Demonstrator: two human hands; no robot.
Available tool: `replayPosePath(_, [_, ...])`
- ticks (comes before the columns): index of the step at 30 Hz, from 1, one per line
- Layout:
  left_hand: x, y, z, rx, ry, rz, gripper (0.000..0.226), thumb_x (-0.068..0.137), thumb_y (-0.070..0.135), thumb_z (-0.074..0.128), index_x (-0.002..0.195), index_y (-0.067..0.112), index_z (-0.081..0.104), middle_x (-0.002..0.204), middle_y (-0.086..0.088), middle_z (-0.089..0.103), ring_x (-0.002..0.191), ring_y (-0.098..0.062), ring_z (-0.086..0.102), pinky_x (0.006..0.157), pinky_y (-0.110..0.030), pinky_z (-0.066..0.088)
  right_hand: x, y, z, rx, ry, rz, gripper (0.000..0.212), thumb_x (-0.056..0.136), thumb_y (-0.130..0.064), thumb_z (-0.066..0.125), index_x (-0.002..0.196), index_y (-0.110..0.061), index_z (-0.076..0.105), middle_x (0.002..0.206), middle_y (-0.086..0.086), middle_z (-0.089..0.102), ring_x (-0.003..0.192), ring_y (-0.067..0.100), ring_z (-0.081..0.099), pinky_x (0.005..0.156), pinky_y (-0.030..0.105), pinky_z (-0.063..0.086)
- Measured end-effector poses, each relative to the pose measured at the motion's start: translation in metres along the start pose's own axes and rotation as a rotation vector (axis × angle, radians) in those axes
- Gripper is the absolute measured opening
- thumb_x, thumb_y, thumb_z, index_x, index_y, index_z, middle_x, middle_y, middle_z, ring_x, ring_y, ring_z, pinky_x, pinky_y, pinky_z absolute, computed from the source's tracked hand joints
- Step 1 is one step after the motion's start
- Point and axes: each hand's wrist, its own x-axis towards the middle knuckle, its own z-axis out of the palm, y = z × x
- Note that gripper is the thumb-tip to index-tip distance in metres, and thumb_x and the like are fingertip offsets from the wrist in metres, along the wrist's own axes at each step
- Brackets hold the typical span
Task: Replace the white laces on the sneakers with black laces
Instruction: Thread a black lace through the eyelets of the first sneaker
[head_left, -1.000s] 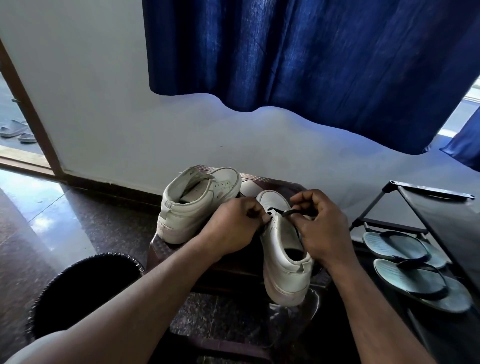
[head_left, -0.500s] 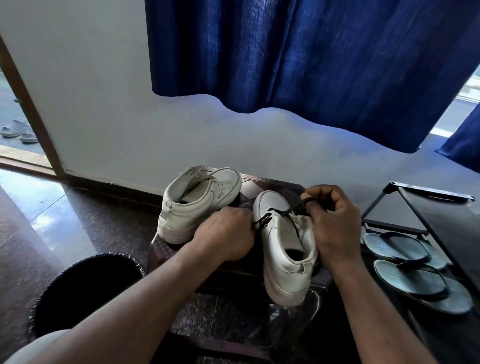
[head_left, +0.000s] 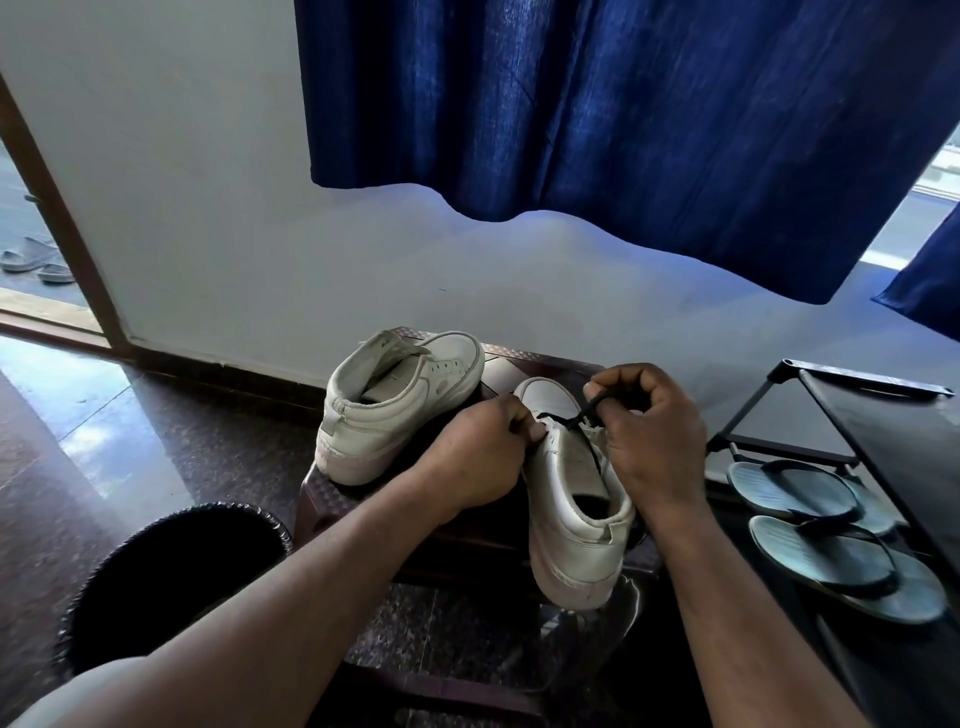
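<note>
With our left hand (head_left: 478, 457) curled on the eyelet edge of the near sneaker (head_left: 571, 499), on the brown stool (head_left: 524, 361) right of the far sneaker (head_left: 400, 410), our right hand (head_left: 649, 441), pinching the black lace (head_left: 576, 415), should draw it through flat and untwisted.

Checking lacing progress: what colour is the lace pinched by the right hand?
The lace is black; head view shows it best.

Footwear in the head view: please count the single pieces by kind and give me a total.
White sneakers: 2
Flip-flops on the rack: 2 clear; an edge behind them may be a third
Grey slippers, far left: 2
Total: 6
</note>
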Motion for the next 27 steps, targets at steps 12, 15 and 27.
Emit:
replayPosePath(12, [-0.011, -0.004, -0.014, 0.367, 0.087, 0.087, 0.009, 0.097, 0.023, 0.058, 0.091, 0.028, 0.056, 0.104, -0.001, 0.07, 0.1, -0.028, 0.065, 0.082, -0.038, 0.051, 0.005, 0.005, -0.008, 0.075, -0.016, 0.024, 0.019, 0.085, -0.006, 0.078, 0.083, -0.025, 0.075, 0.081, -0.012, 0.076, 0.077, 0.003, 0.07, 0.077, 0.028, 0.056])
replayPosePath(15, [-0.006, -0.003, -0.012, 0.181, 0.091, 0.125, 0.011, 0.1, 0.031, 0.061, 0.089, 0.031, 0.06, 0.089, 0.008, 0.065, 0.085, -0.015, 0.06, 0.072, -0.031, 0.043, 0.009, 0.005, -0.014, 0.139, 0.008, 0.04, 0.018, 0.086, -0.004, 0.078, 0.086, -0.022, 0.076, 0.082, -0.007, 0.077, 0.08, 0.008, 0.071, 0.083, 0.034, 0.06])
replayPosePath(27, [-0.003, -0.001, -0.005, 0.261, -0.006, 0.132, 0.013, 0.1, 0.018, 0.053, 0.088, 0.025, 0.053, 0.101, 0.004, 0.063, 0.094, -0.022, 0.058, 0.08, -0.036, 0.047, 0.009, 0.005, -0.012, 0.032, 0.071, 0.01, 0.015, 0.089, -0.035, 0.081, 0.081, -0.024, 0.073, 0.077, -0.005, 0.074, 0.062, 0.013, 0.065, 0.073, 0.036, 0.057])
